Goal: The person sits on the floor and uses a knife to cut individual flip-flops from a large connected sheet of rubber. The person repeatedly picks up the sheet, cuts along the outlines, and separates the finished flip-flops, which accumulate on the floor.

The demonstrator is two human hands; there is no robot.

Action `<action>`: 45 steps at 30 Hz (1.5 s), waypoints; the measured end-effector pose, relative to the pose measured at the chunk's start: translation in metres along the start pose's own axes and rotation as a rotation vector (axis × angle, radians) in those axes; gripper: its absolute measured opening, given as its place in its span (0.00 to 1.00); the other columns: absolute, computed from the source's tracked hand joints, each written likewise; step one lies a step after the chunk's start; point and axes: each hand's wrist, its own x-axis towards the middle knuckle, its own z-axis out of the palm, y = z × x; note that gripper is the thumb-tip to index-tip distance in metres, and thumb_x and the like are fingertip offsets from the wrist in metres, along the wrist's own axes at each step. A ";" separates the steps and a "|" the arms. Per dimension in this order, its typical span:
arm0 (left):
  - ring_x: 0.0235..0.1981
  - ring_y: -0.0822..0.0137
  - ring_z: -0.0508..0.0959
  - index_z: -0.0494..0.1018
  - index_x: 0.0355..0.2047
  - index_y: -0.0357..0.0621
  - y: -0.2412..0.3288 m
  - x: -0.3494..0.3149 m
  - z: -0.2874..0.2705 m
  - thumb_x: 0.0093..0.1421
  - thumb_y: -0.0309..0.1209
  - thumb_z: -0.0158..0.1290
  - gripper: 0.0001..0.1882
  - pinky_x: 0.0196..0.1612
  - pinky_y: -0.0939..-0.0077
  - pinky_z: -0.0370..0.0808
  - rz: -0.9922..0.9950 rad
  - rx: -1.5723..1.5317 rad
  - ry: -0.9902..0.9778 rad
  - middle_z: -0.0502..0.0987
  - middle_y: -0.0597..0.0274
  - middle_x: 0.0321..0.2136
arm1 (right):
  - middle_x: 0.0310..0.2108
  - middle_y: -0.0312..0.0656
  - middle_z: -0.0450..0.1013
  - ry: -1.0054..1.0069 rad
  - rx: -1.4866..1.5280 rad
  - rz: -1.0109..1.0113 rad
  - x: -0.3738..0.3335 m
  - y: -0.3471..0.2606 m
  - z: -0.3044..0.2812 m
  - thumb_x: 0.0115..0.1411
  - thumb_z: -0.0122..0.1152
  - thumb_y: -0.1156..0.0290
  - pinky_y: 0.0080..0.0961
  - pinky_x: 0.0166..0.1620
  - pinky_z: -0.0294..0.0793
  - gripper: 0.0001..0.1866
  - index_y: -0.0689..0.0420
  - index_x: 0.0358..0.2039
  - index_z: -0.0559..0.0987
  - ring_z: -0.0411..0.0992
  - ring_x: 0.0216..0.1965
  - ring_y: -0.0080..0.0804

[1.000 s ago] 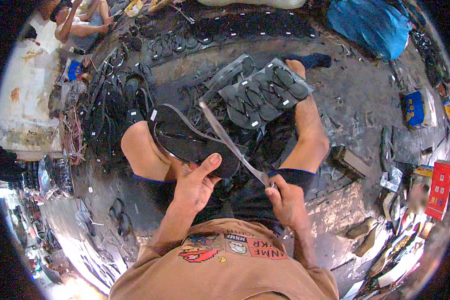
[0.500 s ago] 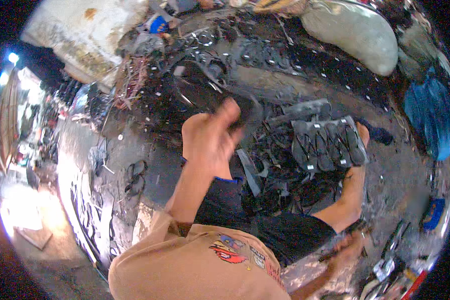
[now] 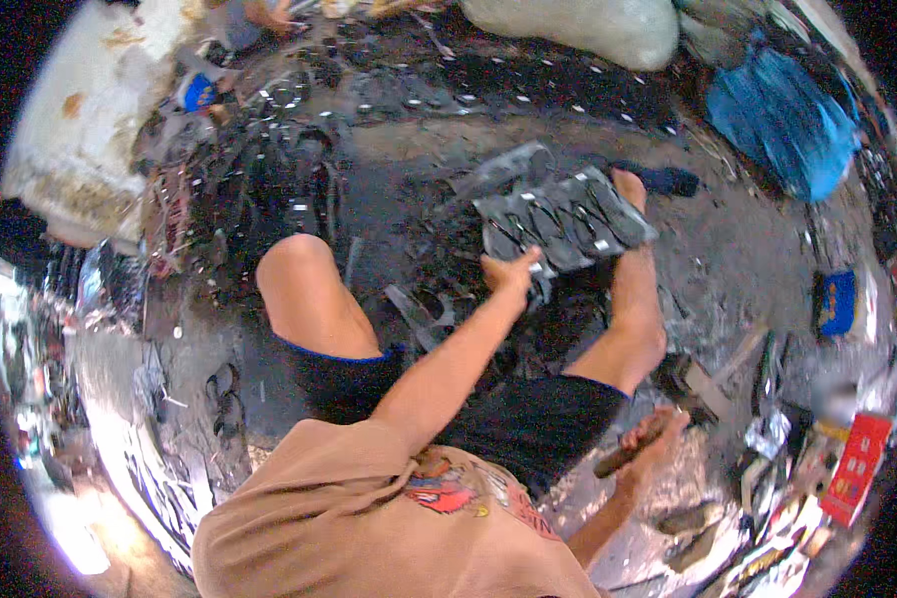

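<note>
My left hand (image 3: pixel 513 271) reaches forward, its fingers closed on the near edge of a sandal at the left end of a row of dark sandals (image 3: pixel 566 221). The sandals lie side by side, with thin black straps and small white labels, against my right shin. A dark strap hangs just below the fingers. At the lower right, my right hand (image 3: pixel 658 437) is wrapped around a short brown handle (image 3: pixel 620 459), held low beside my thigh. What that handle belongs to cannot be made out.
Dark strips and sandal pieces (image 3: pixel 424 311) lie between my legs. More labelled sandals (image 3: pixel 568 85) cover the ground ahead, by a pale sack (image 3: pixel 583 28). A blue bag (image 3: pixel 787 120) sits far right; a red box (image 3: pixel 857 468) and tools are at the lower right.
My left hand has moved right from over my left knee to the sandal row. My right hand has shifted slightly, its brown handle now showing clearly. The whole view has turned to the right.
</note>
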 end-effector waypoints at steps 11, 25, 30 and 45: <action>0.12 0.76 0.66 0.75 0.31 0.45 0.095 -0.037 -0.172 0.57 0.46 0.69 0.20 0.12 0.82 0.57 -0.304 -0.122 -0.392 0.76 0.65 0.22 | 0.25 0.48 0.76 -0.660 -0.735 -0.092 -0.052 0.023 0.124 0.73 0.55 0.61 0.41 0.31 0.72 0.13 0.59 0.44 0.75 0.75 0.24 0.46; 0.12 0.79 0.66 0.71 0.40 0.44 0.088 -0.036 -0.179 0.62 0.35 0.67 0.16 0.10 0.86 0.58 -0.434 -0.403 -0.441 0.77 0.62 0.25 | 0.29 0.62 0.80 -0.704 -1.359 -0.296 -0.024 0.072 0.205 0.71 0.52 0.42 0.57 0.40 0.77 0.29 0.62 0.41 0.78 0.79 0.33 0.65; 0.12 0.80 0.64 0.70 0.43 0.44 0.087 -0.034 -0.180 0.63 0.35 0.66 0.17 0.11 0.87 0.59 -0.493 -0.437 -0.476 0.76 0.63 0.25 | 0.30 0.62 0.80 -0.723 -1.380 -0.276 0.014 0.093 0.227 0.69 0.57 0.48 0.54 0.41 0.77 0.28 0.66 0.43 0.81 0.80 0.35 0.64; 0.09 0.79 0.62 0.72 0.35 0.45 0.076 -0.028 -0.187 0.62 0.39 0.67 0.16 0.10 0.84 0.60 -0.671 -0.553 -0.464 0.74 0.62 0.22 | 0.66 0.56 0.67 -1.065 -1.077 -1.044 0.152 0.264 0.201 0.62 0.63 0.66 0.43 0.72 0.59 0.30 0.59 0.64 0.72 0.64 0.67 0.54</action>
